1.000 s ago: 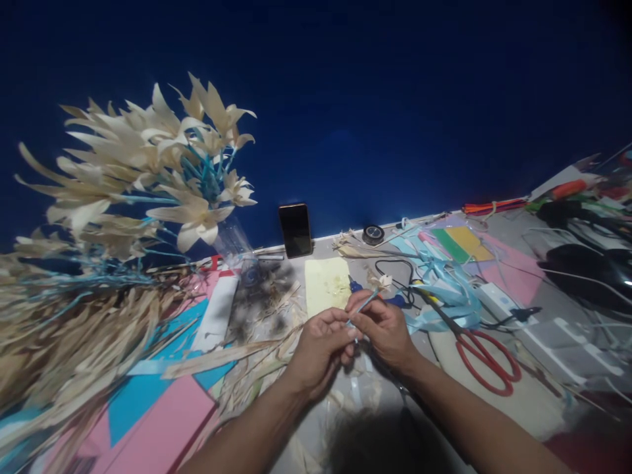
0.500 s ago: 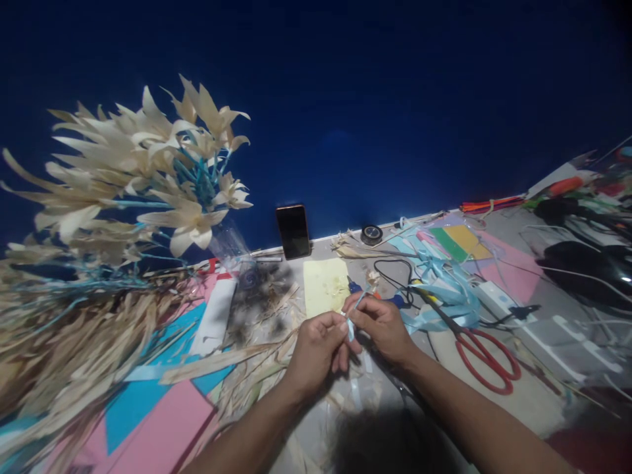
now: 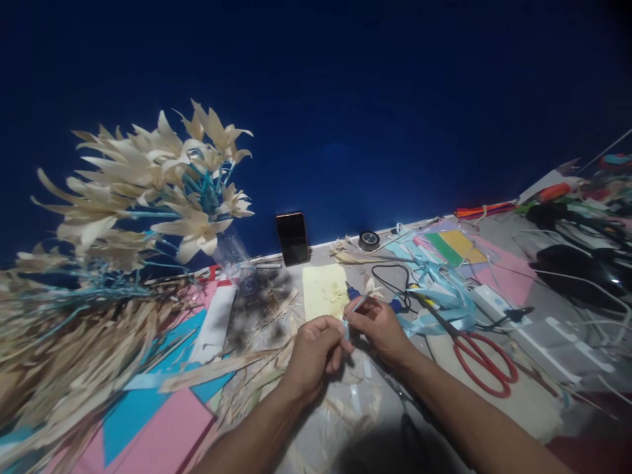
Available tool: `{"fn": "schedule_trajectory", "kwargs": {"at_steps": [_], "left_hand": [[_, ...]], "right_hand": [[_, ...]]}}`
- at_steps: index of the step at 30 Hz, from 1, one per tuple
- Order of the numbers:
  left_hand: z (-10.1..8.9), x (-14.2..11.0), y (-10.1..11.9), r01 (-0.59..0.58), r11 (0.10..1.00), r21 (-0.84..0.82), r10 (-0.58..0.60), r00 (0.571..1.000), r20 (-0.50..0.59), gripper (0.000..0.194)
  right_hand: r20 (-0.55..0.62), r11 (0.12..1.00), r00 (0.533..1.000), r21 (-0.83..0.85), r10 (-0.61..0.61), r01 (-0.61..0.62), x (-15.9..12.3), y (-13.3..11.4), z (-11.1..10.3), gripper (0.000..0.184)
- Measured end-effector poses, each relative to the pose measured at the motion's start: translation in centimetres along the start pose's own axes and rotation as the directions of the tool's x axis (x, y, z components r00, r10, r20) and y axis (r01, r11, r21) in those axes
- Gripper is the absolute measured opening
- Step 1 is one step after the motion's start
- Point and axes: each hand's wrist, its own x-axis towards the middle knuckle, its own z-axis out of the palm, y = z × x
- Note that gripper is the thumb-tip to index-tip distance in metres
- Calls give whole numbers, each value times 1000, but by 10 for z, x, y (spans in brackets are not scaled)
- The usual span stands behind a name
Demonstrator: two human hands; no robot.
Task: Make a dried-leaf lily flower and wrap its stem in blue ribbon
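My left hand (image 3: 316,352) and my right hand (image 3: 378,326) meet over the middle of the table, fingers pinched together on a thin light-blue wrapped stem (image 3: 356,306). The stem slants up to the right and ends in a small cream husk bud (image 3: 369,285). A strip of light-blue ribbon shows between my fingertips. A pale yellow sheet (image 3: 324,290) lies just beyond my hands. Red-handled scissors (image 3: 481,363) lie to the right of my right wrist.
A bouquet of cream husk flowers (image 3: 162,178) on blue stems stands at the left in a clear bottle (image 3: 237,257). Dry husk strips (image 3: 74,349) cover the left. A phone (image 3: 293,237) leans on the blue wall. Tape roll (image 3: 369,239), blue ribbons (image 3: 439,289), cables and a white power strip (image 3: 523,322) lie at the right.
My hands have stayed together on the stem, with the stem turned slightly between the fingers. The view has shifted a little, so the table sits lower in the picture.
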Motion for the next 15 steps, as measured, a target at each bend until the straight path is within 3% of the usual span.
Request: {"fn": "schedule_trajectory", "kwargs": {"at_steps": [3, 7, 11, 15], "left_hand": [[0, -1, 1, 37, 998, -58, -34, 998, 49, 23], [-2, -3, 3, 142, 976, -167, -114, 979, 169, 23], [0, -3, 2, 11, 996, -84, -5, 997, 73, 25], [1, -1, 0, -30, 1000, 9, 29, 997, 67, 30]], "right_hand": [[-12, 1000, 1000, 28, 11, -11, 0, -4, 1, 31], [77, 985, 995, 159, 56, -67, -1, -7, 1, 35], [137, 974, 982, 167, 131, -153, -2, -4, -1, 39], [21, 997, 999, 67, 45, -47, 0, 0, 0, 29]]}}
